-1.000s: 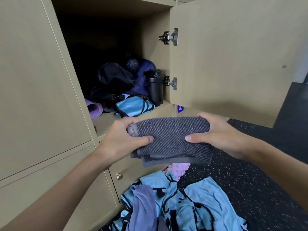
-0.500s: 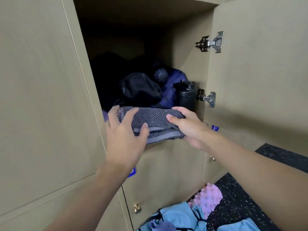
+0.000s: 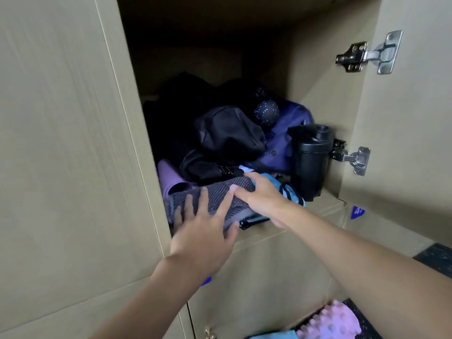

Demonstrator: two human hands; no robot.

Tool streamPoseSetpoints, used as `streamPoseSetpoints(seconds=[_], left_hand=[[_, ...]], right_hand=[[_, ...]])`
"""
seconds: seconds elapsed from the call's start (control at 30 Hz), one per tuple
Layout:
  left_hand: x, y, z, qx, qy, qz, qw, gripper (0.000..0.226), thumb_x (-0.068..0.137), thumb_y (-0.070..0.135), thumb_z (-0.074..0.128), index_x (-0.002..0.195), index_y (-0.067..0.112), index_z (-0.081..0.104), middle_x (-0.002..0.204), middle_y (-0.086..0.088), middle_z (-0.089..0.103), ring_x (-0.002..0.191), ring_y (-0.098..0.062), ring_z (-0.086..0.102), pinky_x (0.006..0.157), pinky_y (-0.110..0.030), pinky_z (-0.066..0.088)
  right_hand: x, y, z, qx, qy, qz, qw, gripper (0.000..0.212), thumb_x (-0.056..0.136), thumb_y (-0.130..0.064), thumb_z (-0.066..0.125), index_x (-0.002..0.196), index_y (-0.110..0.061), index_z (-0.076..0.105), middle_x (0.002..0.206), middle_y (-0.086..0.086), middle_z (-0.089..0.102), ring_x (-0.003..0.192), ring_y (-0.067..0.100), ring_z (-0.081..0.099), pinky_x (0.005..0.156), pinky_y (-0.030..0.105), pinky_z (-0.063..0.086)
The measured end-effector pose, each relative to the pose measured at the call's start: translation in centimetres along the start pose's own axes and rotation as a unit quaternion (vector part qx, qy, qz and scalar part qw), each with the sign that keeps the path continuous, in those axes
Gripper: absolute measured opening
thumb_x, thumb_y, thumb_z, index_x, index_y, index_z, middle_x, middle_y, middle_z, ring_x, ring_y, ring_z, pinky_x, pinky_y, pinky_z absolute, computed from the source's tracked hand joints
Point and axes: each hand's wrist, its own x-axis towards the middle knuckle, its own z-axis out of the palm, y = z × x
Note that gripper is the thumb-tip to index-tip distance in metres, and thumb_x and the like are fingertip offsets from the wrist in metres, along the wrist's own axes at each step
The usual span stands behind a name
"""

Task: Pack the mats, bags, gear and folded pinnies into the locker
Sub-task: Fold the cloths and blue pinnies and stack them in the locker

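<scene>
A folded grey striped towel lies at the front of the open locker's shelf, on top of a folded light-blue pinny. My left hand presses flat on the towel's front with its fingers spread. My right hand lies on the towel's right end with fingers extended. Behind the towel sit a rolled purple mat, a black bag, a purple bag, a speckled dark ball and a black shaker bottle.
The locker door stands open at the right on two metal hinges. A shut door panel fills the left. Below, on the dark speckled floor, lie a pink knobbly roller and light-blue fabric.
Both hands have carried the grey towel from in front of the locker up onto its shelf, over the blue pinny. Their grip has loosened into flat pressing, and the view has moved closer.
</scene>
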Motion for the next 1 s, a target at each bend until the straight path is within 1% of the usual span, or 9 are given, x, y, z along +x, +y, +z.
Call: streamPoseSetpoints(seconds=[0.13,0.23,0.33,0.43,0.57,0.67,0.73,0.87,1.0], left_hand=[[0.5,0.1,0.8,0.004,-0.009,-0.017,1.000,0.062,0.099,0.063,0.015,0.151,0.050,-0.016,0.166,-0.008,-0.010,0.150,-0.040,0.006,0.120,-0.054,0.011],[0.8,0.1,0.7,-0.008,-0.010,-0.030,0.999,0.061,0.099,0.062,0.014,0.154,0.047,-0.008,0.165,-0.003,-0.018,0.150,-0.040,0.004,0.120,-0.056,0.011],[1.2,0.4,0.4,-0.009,0.012,-0.026,1.000,0.064,0.099,0.061,0.016,0.157,0.039,0.001,0.164,0.004,-0.023,0.152,-0.036,-0.006,0.119,-0.059,0.008],[1.9,1.1,0.3,-0.043,0.039,0.033,0.998,0.064,0.100,0.059,0.021,0.156,0.041,-0.003,0.165,0.012,-0.015,0.153,-0.029,-0.008,0.119,-0.061,0.008],[2.5,1.2,0.9,-0.011,0.008,0.053,0.999,0.060,0.100,0.060,0.019,0.151,0.052,-0.011,0.166,0.011,-0.005,0.152,-0.031,0.001,0.115,-0.064,0.013],[2.2,0.6,1.4,0.009,-0.008,0.046,0.999,0.058,0.100,0.059,0.017,0.151,0.052,-0.010,0.166,0.013,-0.008,0.152,-0.033,-0.002,0.114,-0.067,0.012],[2.0,0.0,1.6,0.017,-0.014,0.039,0.999,0.058,0.100,0.058,0.016,0.151,0.052,-0.011,0.166,0.014,-0.010,0.151,-0.034,-0.002,0.114,-0.067,0.011],[1.9,-0.1,1.5,0.021,-0.023,0.033,0.999,0.057,0.101,0.058,0.015,0.152,0.050,-0.008,0.166,0.013,-0.008,0.151,-0.035,-0.001,0.114,-0.066,0.011],[2.5,0.2,1.5,0.008,0.024,0.049,0.998,0.065,0.095,0.059,0.003,0.156,0.040,0.013,0.166,0.010,0.003,0.152,-0.028,-0.005,0.117,-0.063,0.005]], right_hand=[[-1.0,1.6,-1.5,-0.114,0.000,-0.068,0.991,0.052,0.102,-0.047,0.038,0.151,-0.034,0.028,0.137,0.004,0.054,0.130,0.022,0.046,0.096,0.026,0.031],[-1.8,3.5,-2.2,-0.151,-0.066,-0.070,0.984,0.060,0.100,-0.055,0.036,0.154,-0.039,0.016,0.144,-0.002,0.050,0.135,0.021,0.042,0.103,0.027,0.030],[-1.7,5.0,-2.1,-0.276,-0.087,-0.145,0.946,0.079,0.081,-0.073,0.043,0.147,-0.032,0.030,0.134,-0.007,0.056,0.128,0.016,0.047,0.109,0.033,0.032],[-1.3,5.6,-2.1,-0.349,-0.069,-0.143,0.923,0.092,0.067,-0.083,0.032,0.138,-0.025,0.043,0.140,-0.004,0.049,0.133,0.014,0.040,0.115,0.033,0.023],[-0.7,6.0,-2.2,-0.387,-0.065,-0.124,0.912,0.089,0.071,-0.078,0.021,0.144,-0.031,0.038,0.156,0.000,0.033,0.145,0.012,0.025,0.120,0.031,0.012],[-0.1,6.2,-2.7,-0.401,-0.070,-0.094,0.909,0.070,0.089,-0.067,0.039,0.151,-0.037,0.026,0.162,0.004,0.021,0.150,0.014,0.014,0.120,0.032,0.006],[0.1,6.1,-3.0,-0.401,-0.069,-0.084,0.910,0.069,0.092,-0.065,0.043,0.152,-0.037,0.024,0.163,0.003,0.017,0.151,0.014,0.011,0.120,0.032,0.004],[0.2,6.3,-3.8,-0.337,-0.096,-0.053,0.935,0.081,0.083,-0.074,0.049,0.152,-0.038,0.028,0.164,-0.001,0.016,0.151,0.016,0.009,0.121,0.032,0.002],[0.4,6.8,-4.1,-0.287,-0.089,-0.037,0.953,0.096,0.067,-0.092,0.030,0.149,-0.043,0.031,0.163,-0.007,0.019,0.151,0.018,0.010,0.123,0.034,0.005]])
